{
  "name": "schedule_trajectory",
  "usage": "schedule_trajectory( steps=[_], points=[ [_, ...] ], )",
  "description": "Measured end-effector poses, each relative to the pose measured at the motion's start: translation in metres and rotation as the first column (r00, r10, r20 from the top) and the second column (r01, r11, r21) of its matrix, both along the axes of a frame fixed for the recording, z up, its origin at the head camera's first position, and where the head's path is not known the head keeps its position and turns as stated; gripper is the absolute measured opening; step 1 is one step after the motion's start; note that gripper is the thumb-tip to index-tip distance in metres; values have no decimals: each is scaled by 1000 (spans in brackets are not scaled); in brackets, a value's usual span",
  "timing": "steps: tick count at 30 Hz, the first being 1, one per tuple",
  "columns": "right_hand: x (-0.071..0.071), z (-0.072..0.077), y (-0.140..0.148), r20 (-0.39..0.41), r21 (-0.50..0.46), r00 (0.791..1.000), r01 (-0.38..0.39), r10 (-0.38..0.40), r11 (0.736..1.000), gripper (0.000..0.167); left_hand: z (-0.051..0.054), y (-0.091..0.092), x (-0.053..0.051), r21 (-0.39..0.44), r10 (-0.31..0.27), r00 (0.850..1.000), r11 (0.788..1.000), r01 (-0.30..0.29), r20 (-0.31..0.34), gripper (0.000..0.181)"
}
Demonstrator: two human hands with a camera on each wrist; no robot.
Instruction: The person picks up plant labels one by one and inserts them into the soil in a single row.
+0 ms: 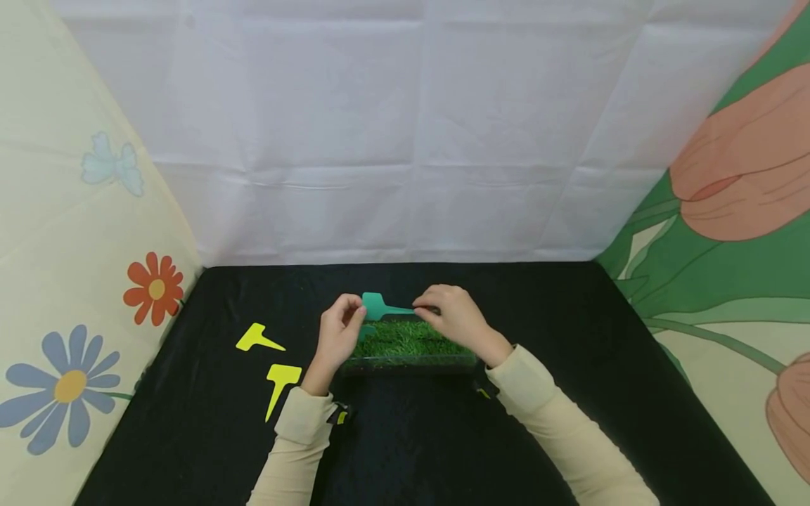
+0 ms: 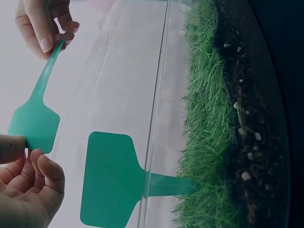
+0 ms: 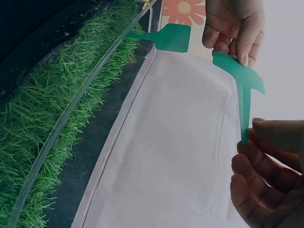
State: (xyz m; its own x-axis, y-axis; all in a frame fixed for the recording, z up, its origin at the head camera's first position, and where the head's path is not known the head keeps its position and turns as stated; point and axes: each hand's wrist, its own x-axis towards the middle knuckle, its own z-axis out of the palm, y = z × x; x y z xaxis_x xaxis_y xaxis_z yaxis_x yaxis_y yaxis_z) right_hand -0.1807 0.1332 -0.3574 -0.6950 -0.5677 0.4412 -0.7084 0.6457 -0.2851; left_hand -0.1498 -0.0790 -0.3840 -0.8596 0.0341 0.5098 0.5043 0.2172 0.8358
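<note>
A green T-shaped plant label (image 1: pixel 375 306) is held level above the back of a clear-walled planter (image 1: pixel 411 365) of grass (image 1: pixel 408 339). My left hand (image 1: pixel 337 334) pinches the label's broad head between thumb and fingers. At the other end, my right hand (image 1: pixel 458 320) pinches the narrow pointed tip. A second green plant label (image 2: pixel 111 180) stands in the grass near the planter's left end, its stem among the blades. Dark soil with white pebbles (image 2: pixel 247 156) shows under the grass in the left wrist view.
Two yellow plant labels lie on the black cloth (image 1: pixel 405 450) left of the planter: one farther back (image 1: pixel 255 337), the other nearer (image 1: pixel 281 379). A white sheet (image 1: pixel 405 140) hangs behind, with flower-patterned panels at both sides.
</note>
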Motion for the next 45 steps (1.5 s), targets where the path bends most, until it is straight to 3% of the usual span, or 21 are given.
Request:
schedule_trajectory(
  steps=[23,33,39,45],
  points=[
    [-2,2,-5,38,86,999,-15,12,996,7,0,0,0,-31,5,1000,1000,-5,0,6],
    [-1,1,-1,6,56,1000,-23,22,998,6,-9,-3,0,2,-1,1000,1000,1,-20,12],
    [-2,0,0,-6,47,1000,-27,28,998,5,-14,-3,1,31,-6,1000,999,5,13,15],
    [-1,0,0,-21,29,999,-38,38,999,5,-15,-2,1,45,-1,1000,999,1,6,18]
  ],
)
